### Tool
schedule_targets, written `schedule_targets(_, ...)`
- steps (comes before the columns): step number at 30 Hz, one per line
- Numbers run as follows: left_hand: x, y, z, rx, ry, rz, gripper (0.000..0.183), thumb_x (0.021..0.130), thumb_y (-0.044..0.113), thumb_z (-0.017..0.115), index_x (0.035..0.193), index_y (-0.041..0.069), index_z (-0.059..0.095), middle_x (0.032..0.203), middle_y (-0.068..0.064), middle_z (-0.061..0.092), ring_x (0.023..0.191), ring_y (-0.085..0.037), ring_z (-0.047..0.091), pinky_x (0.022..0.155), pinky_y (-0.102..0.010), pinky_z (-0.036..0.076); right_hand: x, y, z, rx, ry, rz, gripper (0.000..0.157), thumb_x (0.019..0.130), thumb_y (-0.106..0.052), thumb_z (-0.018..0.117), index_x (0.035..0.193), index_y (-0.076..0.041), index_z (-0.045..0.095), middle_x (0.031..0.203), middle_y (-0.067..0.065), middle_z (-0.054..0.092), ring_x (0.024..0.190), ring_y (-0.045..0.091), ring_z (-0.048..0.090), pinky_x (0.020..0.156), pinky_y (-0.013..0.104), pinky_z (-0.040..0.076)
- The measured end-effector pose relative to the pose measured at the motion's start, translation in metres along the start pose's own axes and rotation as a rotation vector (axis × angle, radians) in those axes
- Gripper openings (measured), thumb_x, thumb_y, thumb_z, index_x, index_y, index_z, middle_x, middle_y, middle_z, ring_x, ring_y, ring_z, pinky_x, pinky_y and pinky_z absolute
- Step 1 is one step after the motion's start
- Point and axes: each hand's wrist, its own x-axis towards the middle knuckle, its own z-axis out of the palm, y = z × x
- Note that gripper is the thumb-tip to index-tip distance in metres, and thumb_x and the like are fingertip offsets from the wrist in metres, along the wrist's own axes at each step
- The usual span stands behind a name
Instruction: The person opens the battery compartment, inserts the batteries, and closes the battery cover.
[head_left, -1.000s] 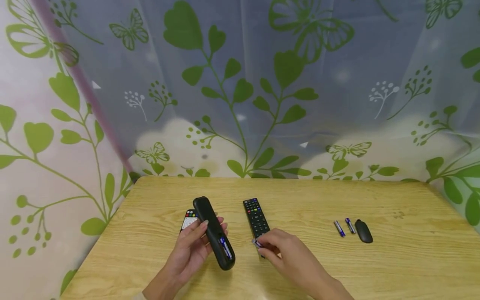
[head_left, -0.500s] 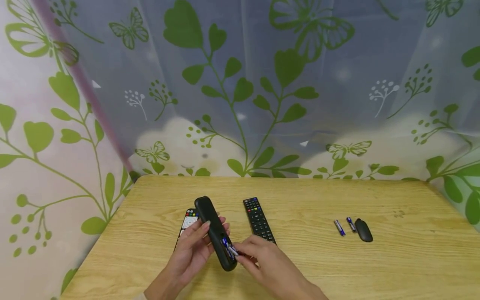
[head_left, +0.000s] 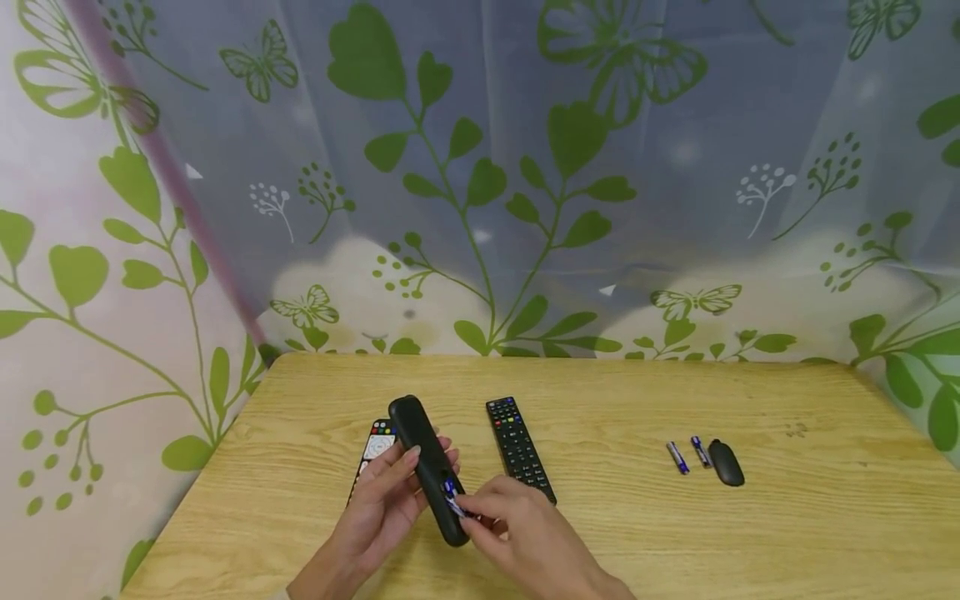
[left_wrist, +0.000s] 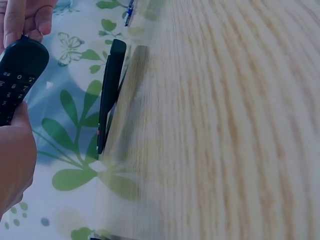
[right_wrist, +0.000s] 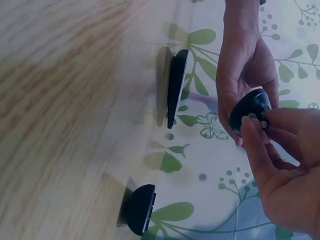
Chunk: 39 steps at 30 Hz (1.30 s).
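In the head view my left hand point(head_left: 378, 500) holds a black remote control point(head_left: 422, 446), tilted, its back toward me and its battery compartment uncovered. A blue-and-silver battery point(head_left: 449, 486) shows inside that compartment. My right hand point(head_left: 525, 525) pinches another battery point(head_left: 457, 505) between thumb and fingers right at the compartment's lower part. The left wrist view shows the keypad side of the remote point(left_wrist: 20, 75). In the right wrist view, the right hand point(right_wrist: 290, 170) is at the remote's end point(right_wrist: 247, 111), with a battery end point(right_wrist: 263, 124) between the fingertips.
A second black remote point(head_left: 517, 446) lies on the wooden table point(head_left: 615, 417) behind the right hand. A third remote with a white panel point(head_left: 379, 446) lies partly behind the left hand. At right are two batteries point(head_left: 677, 457) and a black battery cover point(head_left: 726, 463). A patterned curtain point(head_left: 480, 208) hangs behind.
My right hand has moved left with its battery, from over the second remote to the open compartment, and lowered the battery into it. The left hand has stayed nearly still.
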Motion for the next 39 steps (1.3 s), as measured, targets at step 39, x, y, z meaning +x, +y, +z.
schedule_targets(39,-0.007,-0.003,-0.002,-0.120,-0.125,0.016,0.049,0.104,0.006,0.033,0.147,0.003,0.009,0.126,-0.016,0.051,0.120,-0.027,0.052,0.111,-0.041,0.028,0.001,0.022,0.013,0.826,-0.111,0.346,0.043,0.083,-0.016,0.076,0.113,0.009,0.059,0.091,0.014,0.067,0.076,0.018,0.066,0.069,0.029,0.058)
